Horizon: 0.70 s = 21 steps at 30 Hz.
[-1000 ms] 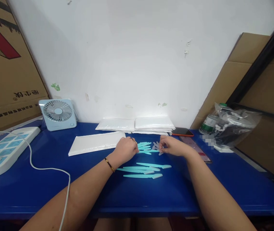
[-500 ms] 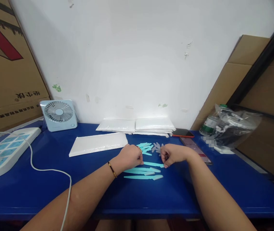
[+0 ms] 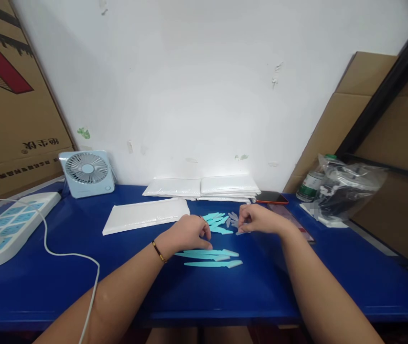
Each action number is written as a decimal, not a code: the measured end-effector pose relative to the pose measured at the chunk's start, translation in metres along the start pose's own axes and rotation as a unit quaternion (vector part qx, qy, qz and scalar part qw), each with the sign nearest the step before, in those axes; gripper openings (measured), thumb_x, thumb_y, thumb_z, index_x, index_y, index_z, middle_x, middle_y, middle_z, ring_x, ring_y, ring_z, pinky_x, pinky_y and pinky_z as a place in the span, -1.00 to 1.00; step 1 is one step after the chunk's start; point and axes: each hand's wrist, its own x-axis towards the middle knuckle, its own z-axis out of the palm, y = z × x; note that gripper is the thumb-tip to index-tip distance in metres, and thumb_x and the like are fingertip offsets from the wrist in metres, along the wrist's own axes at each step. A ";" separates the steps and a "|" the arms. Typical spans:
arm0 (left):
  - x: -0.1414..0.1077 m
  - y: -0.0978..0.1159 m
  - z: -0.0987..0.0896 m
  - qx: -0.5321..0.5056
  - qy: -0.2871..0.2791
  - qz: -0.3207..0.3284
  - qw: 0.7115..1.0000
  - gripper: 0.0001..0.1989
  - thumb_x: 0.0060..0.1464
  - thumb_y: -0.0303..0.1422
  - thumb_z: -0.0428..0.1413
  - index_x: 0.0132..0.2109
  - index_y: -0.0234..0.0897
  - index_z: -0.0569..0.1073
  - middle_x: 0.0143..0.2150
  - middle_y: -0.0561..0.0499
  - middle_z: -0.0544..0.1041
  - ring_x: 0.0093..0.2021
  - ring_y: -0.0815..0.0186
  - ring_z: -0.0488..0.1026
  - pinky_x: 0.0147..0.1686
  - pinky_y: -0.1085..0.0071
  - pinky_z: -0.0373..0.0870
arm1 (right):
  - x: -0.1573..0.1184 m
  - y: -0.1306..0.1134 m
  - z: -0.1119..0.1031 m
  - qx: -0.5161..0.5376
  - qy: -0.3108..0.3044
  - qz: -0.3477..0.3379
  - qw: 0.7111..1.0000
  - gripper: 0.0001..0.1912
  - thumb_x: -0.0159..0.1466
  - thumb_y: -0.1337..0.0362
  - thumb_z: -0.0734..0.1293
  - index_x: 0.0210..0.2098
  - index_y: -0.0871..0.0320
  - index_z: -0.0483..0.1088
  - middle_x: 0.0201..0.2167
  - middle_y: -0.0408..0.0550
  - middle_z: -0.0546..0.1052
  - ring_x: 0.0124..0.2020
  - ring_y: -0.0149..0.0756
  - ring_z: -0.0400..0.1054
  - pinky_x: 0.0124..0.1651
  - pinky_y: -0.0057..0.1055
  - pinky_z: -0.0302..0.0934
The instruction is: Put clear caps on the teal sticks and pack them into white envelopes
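My left hand (image 3: 195,232) hovers over the left part of the razors, its thumb apart from the curled fingers. Beside its fingers is a loose pile of turquoise eyebrow razors (image 3: 214,220); whether the fingertips touch one is hidden. Below that hand, several more turquoise razors (image 3: 207,263) with pale tips lie roughly parallel on the blue table (image 3: 189,291). My right hand (image 3: 259,220) pinches a small clear plastic cap (image 3: 243,233) close to the tabletop. More clear caps (image 3: 231,218) lie in a small heap just left of its fingers.
White padded mailers (image 3: 229,184) are stacked along the wall, with a single mailer (image 3: 146,215) on the left. A fan (image 3: 87,172), power strip (image 3: 21,215) and white cable (image 3: 64,255) stand left. Right are phones (image 3: 272,197), a bottle (image 3: 310,185) and a plastic bag (image 3: 350,188).
My right hand has moved up from the razor it was pinching to the caps and now pinches a cap. My left thumb has parted from the fingers, and the razor between the hands has moved away.
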 end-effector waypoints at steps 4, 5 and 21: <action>0.000 0.011 0.008 0.001 -0.059 -0.009 0.998 -0.88 -0.10 -0.25 0.17 -0.44 -0.18 0.54 -0.48 0.10 0.53 -0.43 0.37 0.41 -0.45 0.50 0.19 | 0.005 -0.020 0.011 0.026 -0.101 -0.067 0.992 -0.72 -0.03 0.08 0.43 -0.44 0.16 0.54 -0.46 -0.11 0.40 -0.41 -0.37 0.26 -0.38 -0.49 0.13; 0.001 0.012 0.010 0.006 -0.053 -0.017 0.998 -0.88 -0.08 -0.27 0.16 -0.46 -0.18 0.53 -0.49 0.10 0.53 -0.44 0.37 0.41 -0.43 0.49 0.19 | 0.007 -0.023 0.014 0.023 -0.115 -0.074 0.990 -0.73 -0.04 0.08 0.44 -0.45 0.16 0.55 -0.47 -0.12 0.39 -0.42 -0.38 0.25 -0.39 -0.50 0.12; -0.002 0.008 0.001 0.010 -0.043 -0.011 0.999 -0.77 -0.19 -0.12 0.23 -0.41 -0.16 0.55 -0.43 0.09 0.53 -0.40 0.35 0.42 -0.42 0.49 0.20 | 0.001 0.001 0.001 -0.013 0.041 0.000 0.999 -0.85 0.07 0.23 0.36 -0.45 0.17 0.53 -0.38 -0.06 0.42 -0.41 -0.36 0.29 -0.35 -0.47 0.14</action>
